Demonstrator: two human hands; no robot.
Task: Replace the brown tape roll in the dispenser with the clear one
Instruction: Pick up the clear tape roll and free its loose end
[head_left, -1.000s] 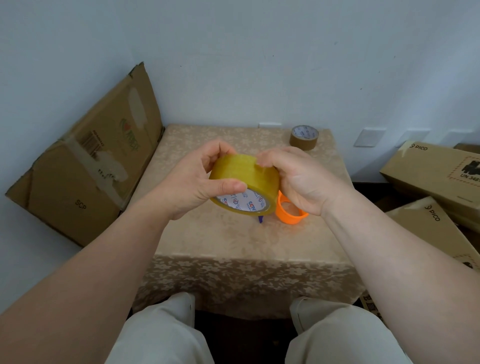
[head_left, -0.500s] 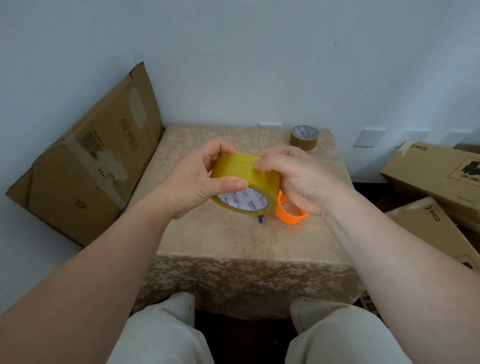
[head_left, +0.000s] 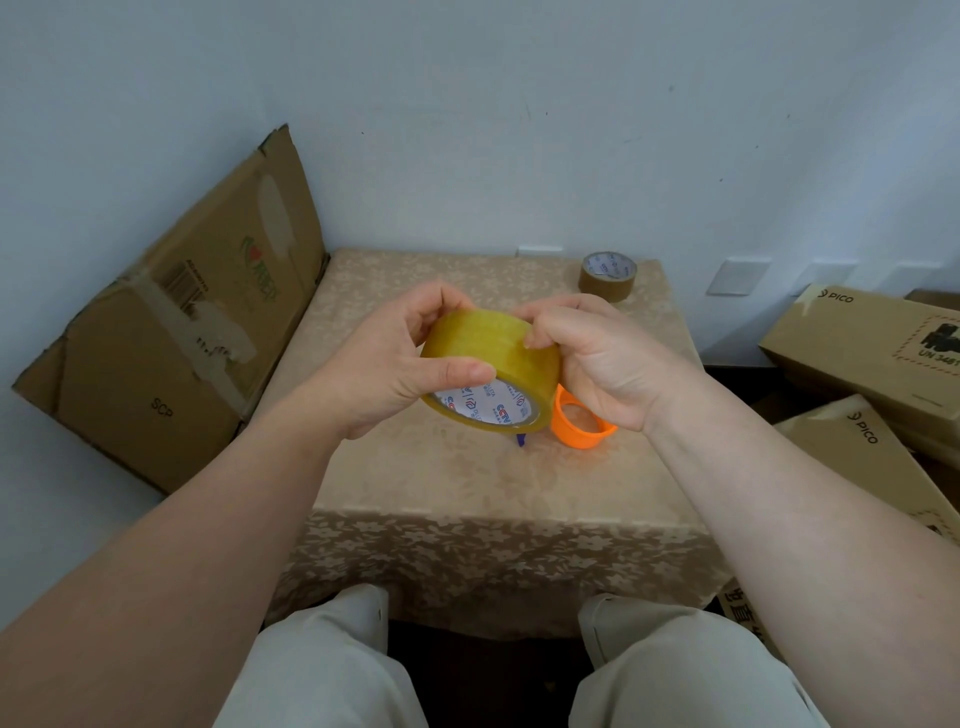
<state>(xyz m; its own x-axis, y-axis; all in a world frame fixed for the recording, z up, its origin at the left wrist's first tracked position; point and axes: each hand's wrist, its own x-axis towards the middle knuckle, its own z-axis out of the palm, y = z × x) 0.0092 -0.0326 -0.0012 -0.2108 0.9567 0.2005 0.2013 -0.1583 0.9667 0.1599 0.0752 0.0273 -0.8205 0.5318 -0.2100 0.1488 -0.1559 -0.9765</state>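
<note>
I hold the clear, yellowish tape roll (head_left: 493, 353) above the middle of the table, tilted so its printed white core faces me. My left hand (head_left: 384, 364) grips its left side, thumb across the front rim. My right hand (head_left: 597, 358) holds its right side, fingertips pressed on the outer tape surface. Under the roll lies the orange dispenser (head_left: 579, 423), mostly hidden, with a small dark blue part (head_left: 521, 440) poking out beside it. The brown tape roll (head_left: 608, 275) lies flat at the table's far right corner.
The small table (head_left: 467, 483) has a beige flowered cloth. A flattened cardboard box (head_left: 182, 322) leans on the wall at the left. Stacked cardboard boxes (head_left: 872, 353) sit at the right. My knees are below the table's front edge.
Both hands and the clear roll have stayed almost in place. The right fingertips have shifted slightly on the roll's outer surface.
</note>
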